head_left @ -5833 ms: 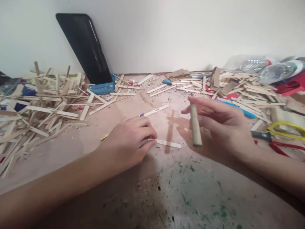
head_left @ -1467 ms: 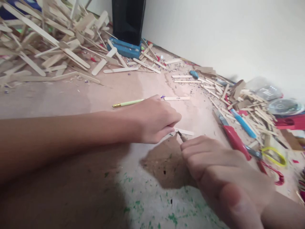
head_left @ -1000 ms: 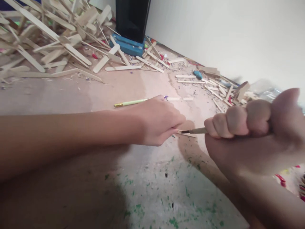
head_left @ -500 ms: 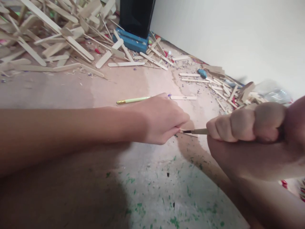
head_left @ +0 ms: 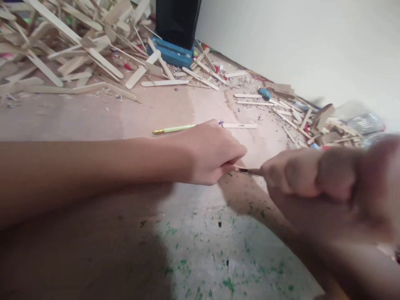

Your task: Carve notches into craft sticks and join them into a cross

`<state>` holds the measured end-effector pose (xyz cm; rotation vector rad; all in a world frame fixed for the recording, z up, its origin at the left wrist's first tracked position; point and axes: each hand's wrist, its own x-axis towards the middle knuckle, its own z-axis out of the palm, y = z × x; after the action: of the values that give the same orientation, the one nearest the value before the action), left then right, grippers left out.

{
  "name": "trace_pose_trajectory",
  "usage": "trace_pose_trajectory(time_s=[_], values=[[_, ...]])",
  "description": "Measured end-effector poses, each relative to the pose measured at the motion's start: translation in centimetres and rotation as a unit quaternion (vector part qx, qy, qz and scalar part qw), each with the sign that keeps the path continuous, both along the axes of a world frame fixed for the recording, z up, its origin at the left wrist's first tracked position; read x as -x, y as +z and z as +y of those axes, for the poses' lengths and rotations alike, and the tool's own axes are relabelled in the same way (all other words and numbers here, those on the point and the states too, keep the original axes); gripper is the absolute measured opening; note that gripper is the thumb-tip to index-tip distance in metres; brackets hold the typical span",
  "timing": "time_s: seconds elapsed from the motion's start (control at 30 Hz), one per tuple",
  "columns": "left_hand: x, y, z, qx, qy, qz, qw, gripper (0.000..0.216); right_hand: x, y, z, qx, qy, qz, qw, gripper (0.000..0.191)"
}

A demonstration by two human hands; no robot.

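"Two grips: contents?"
"Left hand [head_left: 215, 154]: pinching wooden stick [head_left: 236, 168], end just beyond the pinch. Right hand [head_left: 312, 177]: fisted round thin tool [head_left: 254, 171], tip at stick."
"Step?"
"Scoring, probably; next needs steady pinch."

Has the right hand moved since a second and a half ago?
Yes. Against the blue base, the right hand has gone up in the view and slightly right, and its tool now points nearly sideways.
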<state>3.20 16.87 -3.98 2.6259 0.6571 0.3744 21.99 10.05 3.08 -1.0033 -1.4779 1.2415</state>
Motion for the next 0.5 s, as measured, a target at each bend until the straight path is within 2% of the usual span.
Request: trace_pose_trajectory(time_s=[0.17, 0.33, 0.5], values=[[0.0, 0.5, -0.1, 0.014, 0.005, 0.027, 1.0, 0.019, 0.1, -0.2, -0.3, 0.001, -0.003, 0.004, 1.0, 0.063], [-0.3, 1.3, -0.3, 0.027, 0.011, 0.062, 0.998, 0.02, -0.1, -0.4, -0.1, 0.015, -0.015, 0.012, 1.0, 0.08], [-0.4, 1.1, -0.2, 0.02, 0.009, 0.045, 0.999, 0.02, 0.0, -0.4, -0.2, 0.041, -0.023, -0.008, 0.999, 0.088]])
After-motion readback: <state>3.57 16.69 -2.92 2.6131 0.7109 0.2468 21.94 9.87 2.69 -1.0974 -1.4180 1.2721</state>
